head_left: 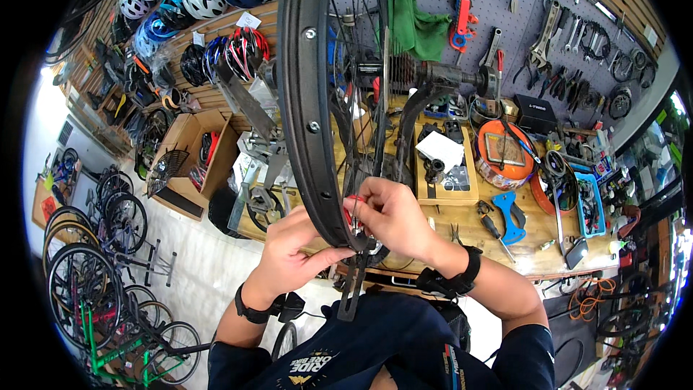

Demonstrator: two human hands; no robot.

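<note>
A bare black bicycle rim (310,123), laced with dark spokes (359,0) to a black hub (367,69), stands upright in a black truing stand (417,124) before me. My left hand (292,251) pinches the rim's near lower part, thumb pressed along its edge and fingers round the outer side. Right across from it, my right hand (392,215) is closed at the spokes just inside the rim. Between its thumb and forefinger shows a small red spoke wrench (351,204), mostly covered by the fingers. Below both hands hangs a slotted metal arm (351,289) of the stand.
On the wooden bench (462,227) right of the wheel lie a blue tool (511,218), a screwdriver (494,227), an orange round tray (498,152) and a blue basket (590,202). Hand tools hang on the pegboard (498,0). A cardboard box (189,162) and several bicycles stand left.
</note>
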